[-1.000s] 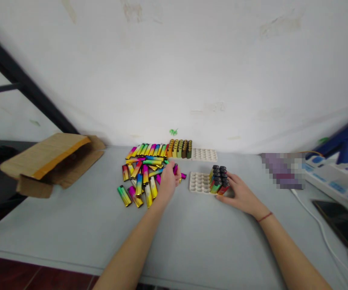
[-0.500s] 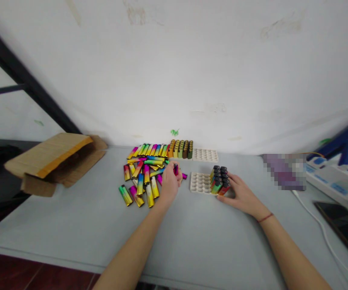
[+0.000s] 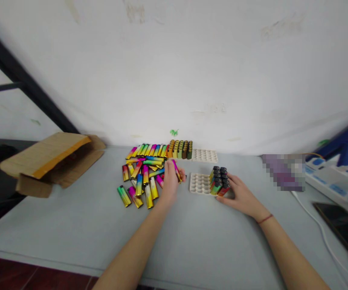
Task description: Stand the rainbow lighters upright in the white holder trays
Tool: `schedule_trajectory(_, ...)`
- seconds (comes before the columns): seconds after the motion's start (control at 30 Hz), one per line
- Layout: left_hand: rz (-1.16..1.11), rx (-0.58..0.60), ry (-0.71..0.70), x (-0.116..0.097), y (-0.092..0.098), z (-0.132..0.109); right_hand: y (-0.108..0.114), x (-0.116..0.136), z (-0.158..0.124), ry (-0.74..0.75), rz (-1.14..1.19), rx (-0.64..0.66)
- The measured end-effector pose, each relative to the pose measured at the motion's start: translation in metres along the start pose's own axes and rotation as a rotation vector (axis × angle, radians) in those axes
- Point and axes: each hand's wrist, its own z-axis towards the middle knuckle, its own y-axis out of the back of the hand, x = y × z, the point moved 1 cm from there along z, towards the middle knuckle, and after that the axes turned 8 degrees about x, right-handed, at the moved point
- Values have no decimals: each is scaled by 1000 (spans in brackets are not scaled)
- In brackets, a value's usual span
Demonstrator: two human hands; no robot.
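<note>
My left hand [image 3: 169, 185] is closed on a shiny magenta and gold lighter [image 3: 177, 170], held slanted just left of the front tray. A loose pile of metallic, many-coloured lighters [image 3: 146, 174] lies beside that hand. My right hand [image 3: 243, 194] curves around the right end of the white front tray [image 3: 198, 183], thumb at the near corner and fingers behind. Several upright lighters [image 3: 220, 179] with dark tops fill that end, against my right hand; the round cups at the left end show bare.
Behind, a block of upright lighters [image 3: 180, 149] stands beside a second white tray [image 3: 204, 155] near the wall. An open cardboard box [image 3: 45, 155] lies at left. A power strip [image 3: 337, 181], white cable [image 3: 319, 225] and dark phone [image 3: 343, 227] occupy the right side.
The lighter in my left hand has turned from showing its dark end to showing its magenta and gold side. My right hand keeps its place at the tray.
</note>
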Motion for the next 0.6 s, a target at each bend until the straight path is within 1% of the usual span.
schedule_trajectory(0.17,-91,35,124,-2,3,1,-2,-2,-1,4,-6,-14)
schedule_trajectory(0.23,-93,21,147,-2,4,1,-2,-3,-1,0,-11,-9)
schedule_trajectory(0.4,-101,-17,172,-7,5,1,-3,-4,-1,-4,-14,-7)
schedule_trajectory(0.6,-171,-107,152,-11,7,2,-3,-4,-1,4,-5,-25)
